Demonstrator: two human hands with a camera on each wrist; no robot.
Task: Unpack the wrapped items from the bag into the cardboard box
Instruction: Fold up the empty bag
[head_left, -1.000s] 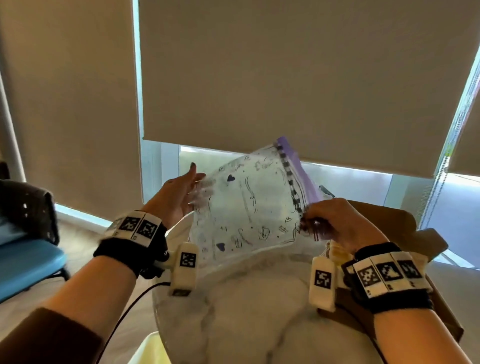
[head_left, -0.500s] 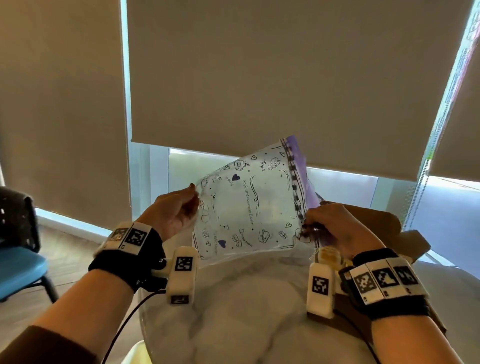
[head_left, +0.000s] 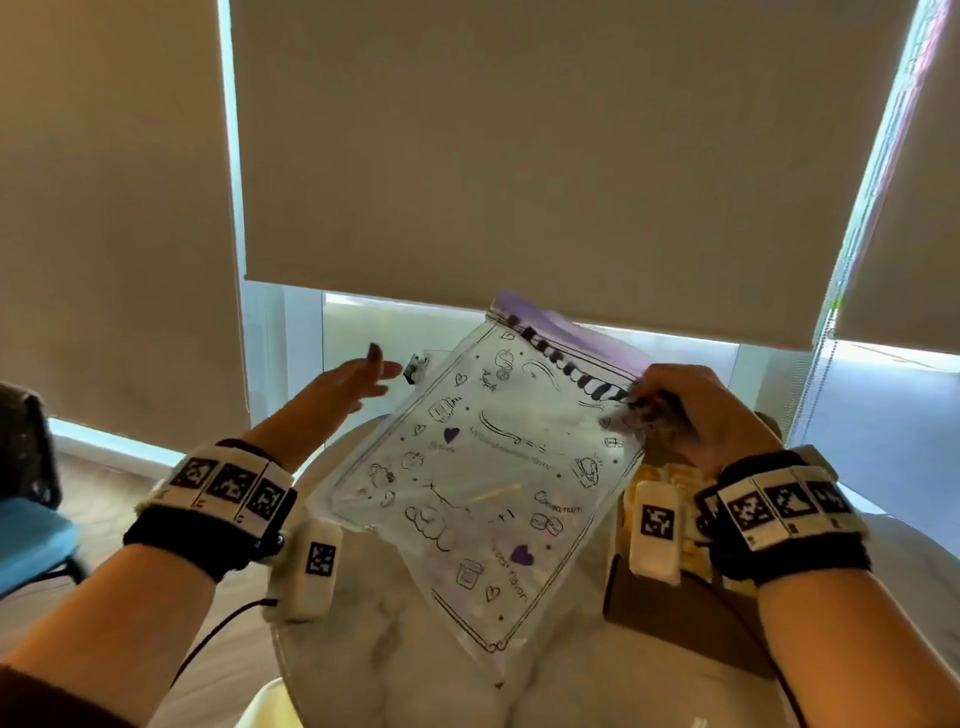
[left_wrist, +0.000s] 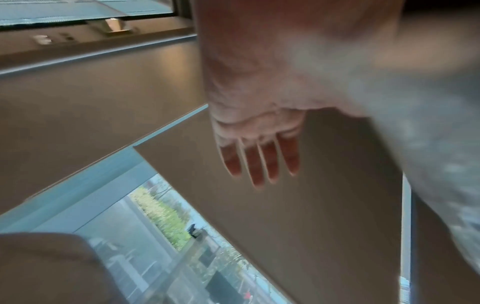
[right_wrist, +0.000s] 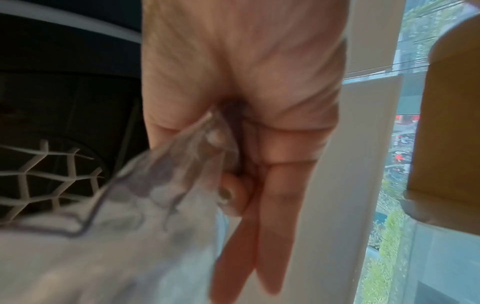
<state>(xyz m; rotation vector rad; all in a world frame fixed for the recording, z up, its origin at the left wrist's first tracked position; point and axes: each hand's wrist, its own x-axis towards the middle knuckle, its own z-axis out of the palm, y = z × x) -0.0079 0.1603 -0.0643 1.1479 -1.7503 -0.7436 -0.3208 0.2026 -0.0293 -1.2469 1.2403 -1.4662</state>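
The right hand (head_left: 696, 415) pinches a corner of the clear plastic bag with black doodles (head_left: 483, 488) (purple strip on top). The left hand (head_left: 343, 389) is spread flat, holding nothing.

**An office or meeting room high above a street**

Tall floor-to-ceiling windows (head_left: 519, 332) run across the far wall, covered most of the way down by beige roller blinds (head_left: 519, 156) with bead chains. Through the uncovered strip of glass the wrist views show trees and a road well below. A round white marble surface (head_left: 405, 649) stands near the glass, and a blue-seated chair (head_left: 31, 540) with a dark backrest sits at the left on a wood-look floor (head_left: 93, 483).
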